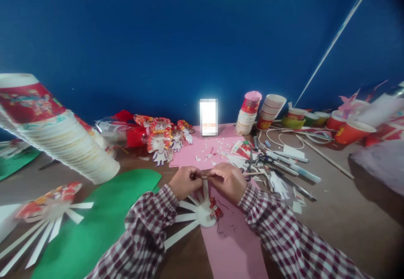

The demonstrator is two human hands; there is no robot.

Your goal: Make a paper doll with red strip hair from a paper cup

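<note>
A paper cup cut into white strips lies splayed out, with its round base [206, 215] low in the middle. One paper strip [205, 189] runs up from the base to my fingertips. My left hand [188, 182] pinches the upper end of that strip between thumb and forefinger. Close beside it, my right hand [229, 181] pinches at the same end. A thin wooden stick [255, 173] shows past the right hand and seems to run through its grip; the fingers hide most of it. A small red printed cutout [216, 208] sits at the base's right edge.
Pink paper [233, 241] lies under the work, green paper [107, 211] to its left. A tall leaning cup stack [78, 140] and another cut cup [53, 207] stand left. Paper figures [160, 144], pens [293, 167], scraps and cup stacks [272, 110] surround the back.
</note>
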